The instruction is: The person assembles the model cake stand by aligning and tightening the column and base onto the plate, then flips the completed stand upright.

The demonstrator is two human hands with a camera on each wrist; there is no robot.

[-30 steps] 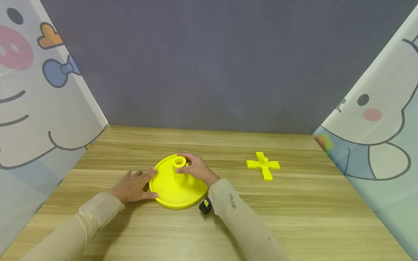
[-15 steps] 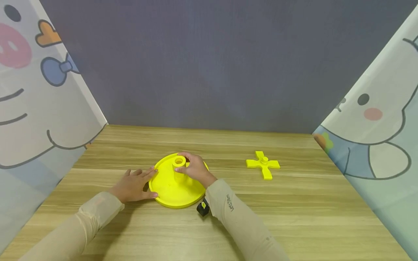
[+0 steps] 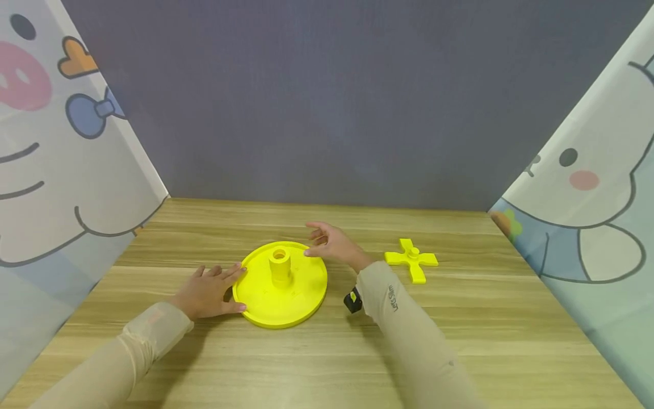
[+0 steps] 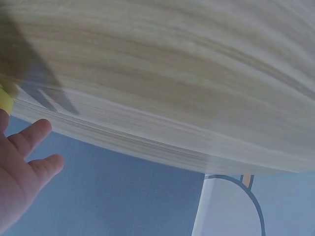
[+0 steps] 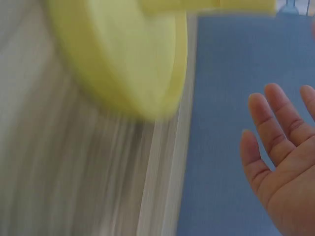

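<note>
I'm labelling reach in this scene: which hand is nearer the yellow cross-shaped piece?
Right. The right hand is left of the cross-shaped piece, not touching it; the left hand is farther left, at the left rim of the yellow disc.

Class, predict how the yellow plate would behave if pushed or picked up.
The yellow plate probably slides rather than rolls, since it lies flat. It looks stiff: its rim forms an even circle. With an upright post on it, it might tip if lifted unevenly.
</note>
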